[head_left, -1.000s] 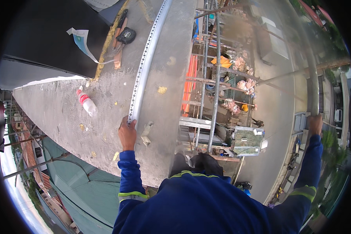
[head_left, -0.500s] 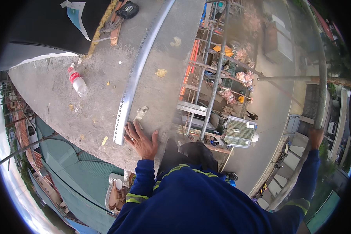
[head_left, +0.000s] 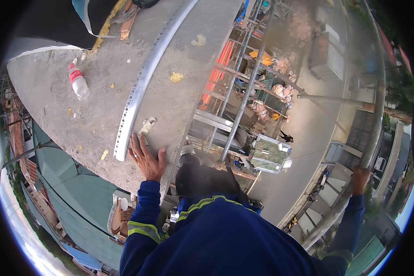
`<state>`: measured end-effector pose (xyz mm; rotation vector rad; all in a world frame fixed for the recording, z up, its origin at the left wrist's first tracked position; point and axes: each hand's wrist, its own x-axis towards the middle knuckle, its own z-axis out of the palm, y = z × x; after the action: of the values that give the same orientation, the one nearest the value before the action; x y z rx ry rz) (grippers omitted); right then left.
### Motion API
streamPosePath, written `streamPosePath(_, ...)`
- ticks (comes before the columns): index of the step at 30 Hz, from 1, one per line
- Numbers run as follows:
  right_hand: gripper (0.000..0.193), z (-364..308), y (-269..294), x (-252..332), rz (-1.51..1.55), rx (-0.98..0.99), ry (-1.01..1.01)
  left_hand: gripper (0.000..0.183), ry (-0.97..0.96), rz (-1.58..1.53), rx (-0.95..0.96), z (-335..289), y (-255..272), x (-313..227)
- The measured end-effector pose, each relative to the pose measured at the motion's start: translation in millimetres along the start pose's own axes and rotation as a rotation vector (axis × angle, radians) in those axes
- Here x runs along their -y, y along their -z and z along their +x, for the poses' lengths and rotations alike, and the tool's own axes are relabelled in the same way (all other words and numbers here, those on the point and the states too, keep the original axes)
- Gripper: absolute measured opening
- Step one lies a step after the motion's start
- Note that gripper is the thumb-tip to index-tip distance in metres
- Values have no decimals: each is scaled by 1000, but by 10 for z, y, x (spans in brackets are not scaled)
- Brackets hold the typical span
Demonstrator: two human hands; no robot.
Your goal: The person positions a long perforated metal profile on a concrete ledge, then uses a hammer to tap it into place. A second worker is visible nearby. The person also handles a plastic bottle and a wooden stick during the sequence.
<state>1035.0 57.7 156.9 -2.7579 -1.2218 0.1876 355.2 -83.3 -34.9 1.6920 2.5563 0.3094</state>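
My left hand (head_left: pixel 147 161) is open, its fingers spread and lying on the bare concrete slab (head_left: pixel 101 110). The fingertips are close beside the lower end of a long silvery metal strip (head_left: pixel 132 101) with a row of holes along one edge. A small flat metal piece (head_left: pixel 147 124) lies just past those fingers. On the far right, my right hand (head_left: pixel 361 178) is closed around a metal scaffold pole (head_left: pixel 377 117). A plastic bottle with a red label (head_left: pixel 78 83) rests on its side on the slab, to the left of the strip.
The slab ends in an edge beside my legs (head_left: pixel 207 177), high above a street (head_left: pixel 280 193). Scaffold pipes (head_left: pixel 247 92) and planks stand below on the right. A piece of wood (head_left: pixel 128 26) lies at the far end. Green roofing (head_left: pixel 60 170) spreads below on the left.
The view has shifted, so the slab and strip appear farther left. My legs have moved closer to the slab's edge. The left hand stays on the concrete and the right on the pole.
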Motion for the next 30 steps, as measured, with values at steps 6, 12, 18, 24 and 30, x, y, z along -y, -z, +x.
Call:
streamPosePath(6,32,30,-30,-67,31,5,-10,78,35,3,37,6,22,-19)
streamPosePath(12,32,5,-55,-96,85,-32,11,73,35,60,54,7,43,-35)
streamPosePath(18,36,-61,-33,9,100,-21,-10,75,50,62,99,43,87,-58)
streamPosePath(24,34,-74,-36,64,57,-26,-49,76,60,66,131,40,104,-59)
streamPosePath(30,40,-76,-74,16,116,-51,-50,78,70,83,164,29,61,-5)
